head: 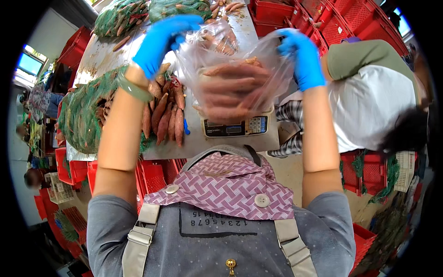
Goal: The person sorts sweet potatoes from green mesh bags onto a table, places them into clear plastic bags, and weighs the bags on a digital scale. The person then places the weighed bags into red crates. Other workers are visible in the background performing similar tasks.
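Note:
A clear plastic bag [193,74] full of sweet potatoes [235,86] hangs blurred above the digital scale [236,128], partly covering it. I cannot tell whether its underside touches the scale. My right hand [300,59], in a blue glove, grips the bag's right upper edge. At the bag's left upper edge is my left hand [166,41], also gloved in blue; its fingers are bent and its hold on the plastic is unclear. Loose sweet potatoes [168,117] lie left of the scale, beside a small blue object [187,126].
Green mesh sacks of sweet potatoes [83,107] lie along the left of the metal table [207,147]. Another filled bag [221,41] sits beyond the scale. Red plastic crates [332,24] are stacked at upper right. A person [363,104] bends close to my right arm.

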Demonstrator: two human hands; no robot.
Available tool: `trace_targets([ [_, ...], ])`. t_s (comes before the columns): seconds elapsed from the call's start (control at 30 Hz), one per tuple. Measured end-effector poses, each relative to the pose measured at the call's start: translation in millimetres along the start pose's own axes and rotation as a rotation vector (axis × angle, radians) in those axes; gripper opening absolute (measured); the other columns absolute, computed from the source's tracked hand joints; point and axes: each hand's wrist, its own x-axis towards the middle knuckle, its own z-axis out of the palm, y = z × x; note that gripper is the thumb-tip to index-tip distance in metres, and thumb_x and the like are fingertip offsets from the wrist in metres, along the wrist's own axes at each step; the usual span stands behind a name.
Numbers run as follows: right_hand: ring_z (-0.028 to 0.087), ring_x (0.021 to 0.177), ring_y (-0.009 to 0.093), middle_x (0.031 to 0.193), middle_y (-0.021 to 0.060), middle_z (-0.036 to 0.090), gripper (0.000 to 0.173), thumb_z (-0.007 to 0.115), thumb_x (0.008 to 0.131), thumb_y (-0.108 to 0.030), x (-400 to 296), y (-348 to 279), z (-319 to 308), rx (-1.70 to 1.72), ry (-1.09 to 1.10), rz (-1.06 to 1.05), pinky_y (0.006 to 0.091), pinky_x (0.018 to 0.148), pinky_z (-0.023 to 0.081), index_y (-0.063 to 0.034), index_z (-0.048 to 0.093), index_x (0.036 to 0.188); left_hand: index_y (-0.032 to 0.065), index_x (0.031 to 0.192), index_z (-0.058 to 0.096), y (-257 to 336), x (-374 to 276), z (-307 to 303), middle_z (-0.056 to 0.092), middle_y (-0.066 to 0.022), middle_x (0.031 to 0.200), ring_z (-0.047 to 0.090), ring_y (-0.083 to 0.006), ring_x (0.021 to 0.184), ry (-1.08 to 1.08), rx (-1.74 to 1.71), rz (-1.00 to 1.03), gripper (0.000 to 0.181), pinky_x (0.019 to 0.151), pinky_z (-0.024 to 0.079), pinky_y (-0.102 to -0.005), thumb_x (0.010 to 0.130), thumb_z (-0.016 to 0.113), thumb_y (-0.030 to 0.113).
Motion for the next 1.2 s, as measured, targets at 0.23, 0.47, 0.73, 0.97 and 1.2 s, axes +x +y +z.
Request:
trace_targets([
  [0.23,0.054,0.063,0.014,0.068,0.0035,0.055,0.019,0.055,0.083,-0.010,27,8,-41,0.257,0.189,-0.098,0.0252,0.064,0.047,0.0056,0.063,0.091,-0.0014,0.112,0.056,24,29,-6,0.059,-0.0003,0.085,0.045,-0.0070,0.058,-0.007,-0.432,0.124,0.032,0.048,0.037,-0.0196,0.084,0.057,0.015],
  [0.47,0.058,0.069,0.012,0.077,0.0049,0.062,0.021,0.058,0.083,-0.014,-18,32,-43,0.127,0.293,0.024,0.0239,0.068,0.047,0.0008,0.065,0.097,0.0020,0.114,0.060,-9,-31,16,0.063,0.0030,0.098,0.032,-0.0018,0.061,0.084,-0.067,0.071,0.032,0.054,0.029,-0.0166,0.085,0.050,0.010],
  [0.73,0.062,0.081,0.015,0.088,0.0082,0.066,0.028,0.061,0.085,-0.022,-28,44,-37,-0.078,0.262,0.130,0.0255,0.077,0.046,-0.0008,0.064,0.103,0.0110,0.124,0.054,-43,-52,19,0.058,-0.0039,0.097,0.055,-0.0101,0.075,0.177,0.387,0.261,0.046,0.071,0.047,-0.0241,0.078,0.057,0.001],
  [0.97,0.061,0.082,0.014,0.087,0.0085,0.066,0.027,0.063,0.083,-0.022,-22,48,-28,-0.151,0.207,0.126,0.0253,0.078,0.046,0.0008,0.064,0.097,0.0129,0.134,0.043,-53,-54,24,0.049,-0.0091,0.122,0.053,-0.0203,0.103,0.187,0.616,0.287,0.056,0.086,0.045,-0.0284,0.081,0.057,0.001],
  [1.2,0.058,0.079,0.013,0.086,0.0063,0.064,0.029,0.063,0.084,-0.025,-22,42,-26,-0.237,0.199,0.130,0.0261,0.076,0.045,0.0008,0.064,0.097,0.0059,0.129,0.046,-44,-57,25,0.054,-0.0088,0.113,0.056,-0.0189,0.092,0.288,0.828,0.296,0.050,0.077,0.048,-0.0285,0.082,0.063,0.012],
])
